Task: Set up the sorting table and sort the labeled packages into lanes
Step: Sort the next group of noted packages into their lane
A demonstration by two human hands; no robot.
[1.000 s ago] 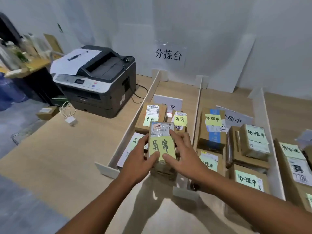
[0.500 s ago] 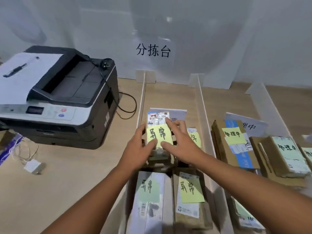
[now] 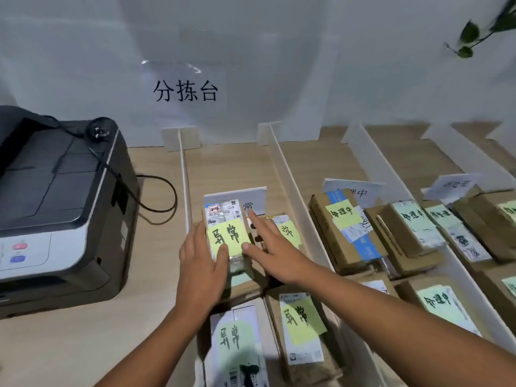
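Two flat-fingered hands, the left hand [image 3: 201,265] and right hand [image 3: 275,254], flank the package [image 3: 223,212] (thumbs on its yellow note [image 3: 229,235]) atop a box [image 3: 248,291] in the leftmost lane [image 3: 229,169], where it sat half a second ago.

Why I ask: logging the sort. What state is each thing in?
Yellow-noted package: lying atop another box, leftmost lane.
Left hand: straight fingers along its left side, thumb on top.
Right hand: fingers straight, touching its right edge.
Printer: lid closed.
Power plug: unplugged, lying on printer.
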